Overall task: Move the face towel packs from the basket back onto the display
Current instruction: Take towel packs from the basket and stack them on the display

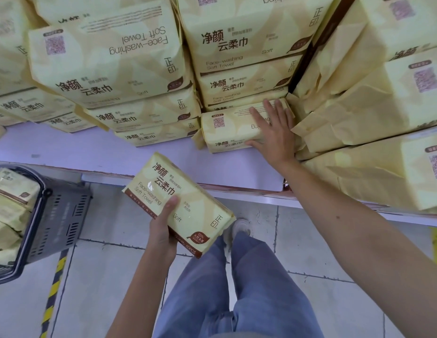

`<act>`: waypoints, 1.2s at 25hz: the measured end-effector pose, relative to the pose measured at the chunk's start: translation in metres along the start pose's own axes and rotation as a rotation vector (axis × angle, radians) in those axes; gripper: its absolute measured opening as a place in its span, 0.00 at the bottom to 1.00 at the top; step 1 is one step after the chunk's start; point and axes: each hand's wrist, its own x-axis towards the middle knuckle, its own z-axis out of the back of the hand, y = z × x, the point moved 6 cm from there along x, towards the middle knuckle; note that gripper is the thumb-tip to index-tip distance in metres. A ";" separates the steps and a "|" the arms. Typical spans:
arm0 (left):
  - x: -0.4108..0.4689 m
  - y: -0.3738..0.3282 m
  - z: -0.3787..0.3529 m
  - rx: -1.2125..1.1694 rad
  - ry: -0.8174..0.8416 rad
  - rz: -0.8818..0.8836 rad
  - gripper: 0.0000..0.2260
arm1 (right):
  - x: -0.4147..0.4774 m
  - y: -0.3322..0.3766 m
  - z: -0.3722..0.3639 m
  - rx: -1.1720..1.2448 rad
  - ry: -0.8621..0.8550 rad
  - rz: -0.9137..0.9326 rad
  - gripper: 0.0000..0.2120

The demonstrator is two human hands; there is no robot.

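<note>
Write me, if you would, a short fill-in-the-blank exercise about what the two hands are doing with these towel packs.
1. The left hand grips exactly ____ face towel pack.
2. The right hand rests with straight fingers on a second pack, which lies on the lilac ____.
3. The basket, with packs in it, sits on the person's ____ side.

Missing words: one; shelf; left.
</note>
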 end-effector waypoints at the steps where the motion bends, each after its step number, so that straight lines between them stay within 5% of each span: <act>1: 0.000 0.001 -0.001 -0.002 0.004 -0.001 0.18 | 0.001 -0.001 0.000 -0.005 0.007 0.001 0.41; 11: -0.003 0.005 -0.018 -0.022 0.048 -0.003 0.23 | -0.007 0.012 0.012 0.151 0.239 -0.076 0.40; 13: -0.006 0.001 -0.025 -0.038 0.071 -0.024 0.26 | -0.027 0.025 0.029 0.452 0.218 -0.168 0.34; 16: -0.014 -0.014 -0.040 -0.094 0.142 -0.087 0.29 | -0.067 0.047 0.050 1.142 0.321 -0.656 0.28; 20: -0.020 -0.043 -0.066 -0.174 0.242 -0.193 0.45 | -0.100 0.093 0.075 1.589 0.592 -0.879 0.50; 25: -0.031 -0.075 -0.093 -0.126 0.446 -0.318 0.47 | -0.078 0.096 0.092 1.726 0.423 -0.923 0.27; 30: -0.018 -0.127 -0.065 -0.162 0.403 -0.366 0.53 | -0.045 0.049 0.124 1.681 0.196 -0.832 0.28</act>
